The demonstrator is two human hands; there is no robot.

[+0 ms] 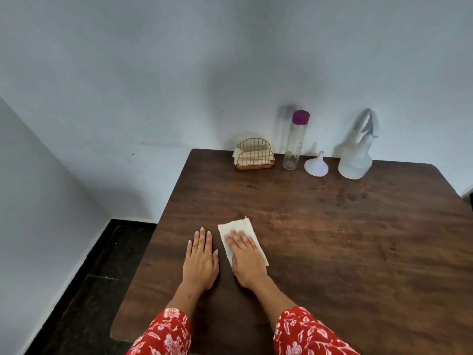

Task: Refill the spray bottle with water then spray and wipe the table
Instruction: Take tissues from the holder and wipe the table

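Head view — right hand (247, 260) hides napkin (236, 230) middle.

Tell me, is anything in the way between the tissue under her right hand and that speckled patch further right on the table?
Nothing visible. The right hand presses the tissue flat on the table, and the wood between it and the speckled patch is bare. The spray bottle and funnel stand behind, by the wall.

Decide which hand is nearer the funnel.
Right. The right hand lies flat on the napkin, below-left of the funnel; the left hand rests further left.
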